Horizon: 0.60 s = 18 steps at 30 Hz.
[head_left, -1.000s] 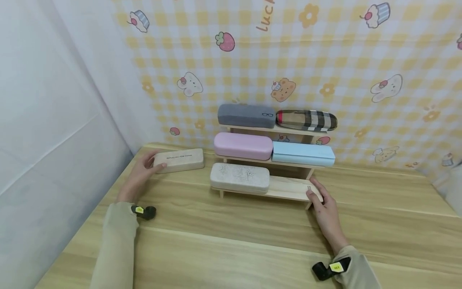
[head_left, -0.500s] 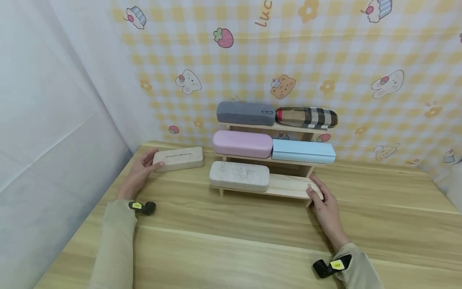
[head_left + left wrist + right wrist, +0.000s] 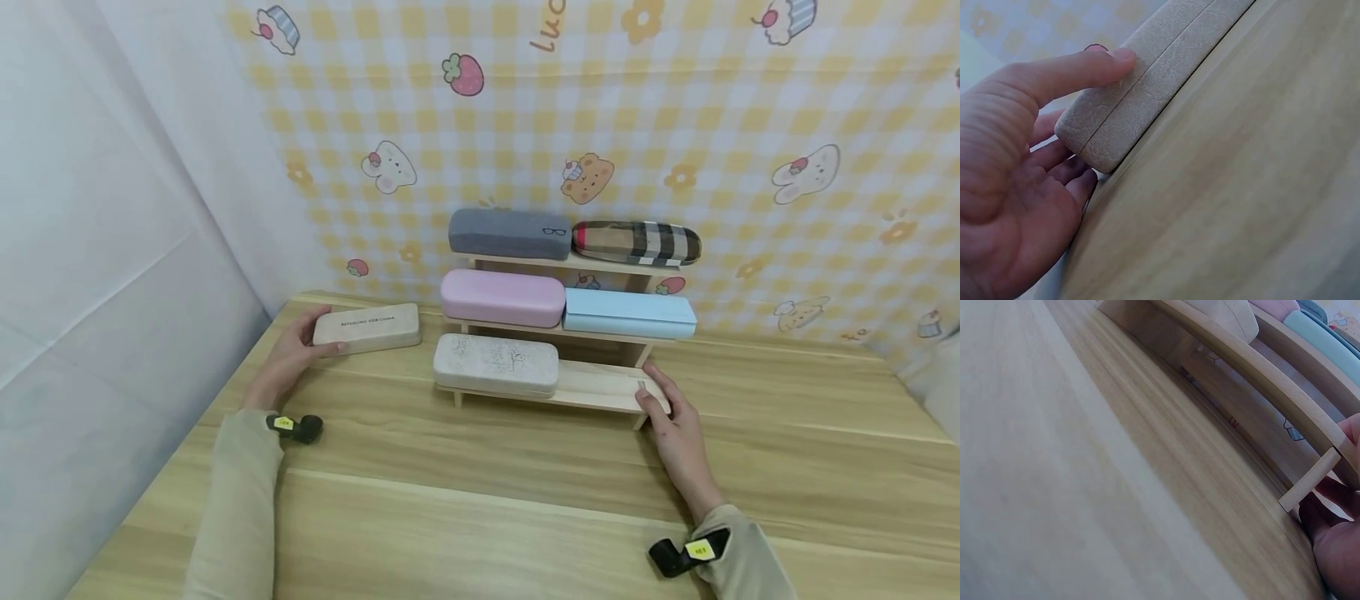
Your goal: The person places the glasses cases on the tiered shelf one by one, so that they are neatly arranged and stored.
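On the table's left side lies a beige glasses case (image 3: 369, 327) with small dark lettering on its lid. My left hand (image 3: 294, 354) grips its left end, thumb along the front side and fingers behind, as the left wrist view shows of the same case (image 3: 1141, 81). With my right hand (image 3: 677, 429) I hold the right end of the lowest step of a three-step wooden rack (image 3: 600, 388), thumb on top. A whitish glasses case (image 3: 496, 365) with a crackled pattern sits on the left of that step.
The middle step bears a pink glasses case (image 3: 502, 297) and a light blue case (image 3: 630, 312). On the top step are a grey case (image 3: 510, 234) and a plaid case (image 3: 636, 243). A yellow checked cloth (image 3: 495, 142) hangs behind the wooden table (image 3: 450, 500).
The head view has shifted slightly. Both hands keep their places, the left at the beige glasses case and the right at the rack's lowest step.
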Motion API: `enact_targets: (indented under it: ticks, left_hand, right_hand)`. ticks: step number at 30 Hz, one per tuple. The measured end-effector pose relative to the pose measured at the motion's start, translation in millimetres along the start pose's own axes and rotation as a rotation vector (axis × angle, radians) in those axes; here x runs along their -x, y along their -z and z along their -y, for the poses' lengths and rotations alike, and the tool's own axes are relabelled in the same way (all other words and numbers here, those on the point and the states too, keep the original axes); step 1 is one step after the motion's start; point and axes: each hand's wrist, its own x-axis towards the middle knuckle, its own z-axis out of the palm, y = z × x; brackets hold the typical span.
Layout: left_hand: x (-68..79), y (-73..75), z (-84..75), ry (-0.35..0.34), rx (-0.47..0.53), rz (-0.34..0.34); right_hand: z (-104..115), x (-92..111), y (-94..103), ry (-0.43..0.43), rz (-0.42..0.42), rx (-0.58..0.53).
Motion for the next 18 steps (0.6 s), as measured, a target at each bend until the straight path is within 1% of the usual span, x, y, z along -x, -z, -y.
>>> enact_targets:
  ticks: [6, 9, 13, 18]
  left_hand:
    - [-3.1, -1.2, -2.4, 0.014, -0.064, 0.038]
    - [-4.2, -1.8, -3.4, 0.028, -0.076, 0.035]
    - [-4.8, -1.6, -2.1, 0.034, -0.059, 0.018]
    - [-4.7, -1.6, 2.4, 0.012, -0.045, 0.009]
  right_hand:
    - [-1.3, -0.7, 0.8, 0.002, -0.009, 0.014]
    - [-2.1, -0.8, 0.7, 0.005, -0.003, 0.012]
    - [-3.0, -1.2, 0.9, 0.009, 0.015, 0.01]
    - [-2.9, -1.7, 1.3, 0.016, 0.023, 0.014]
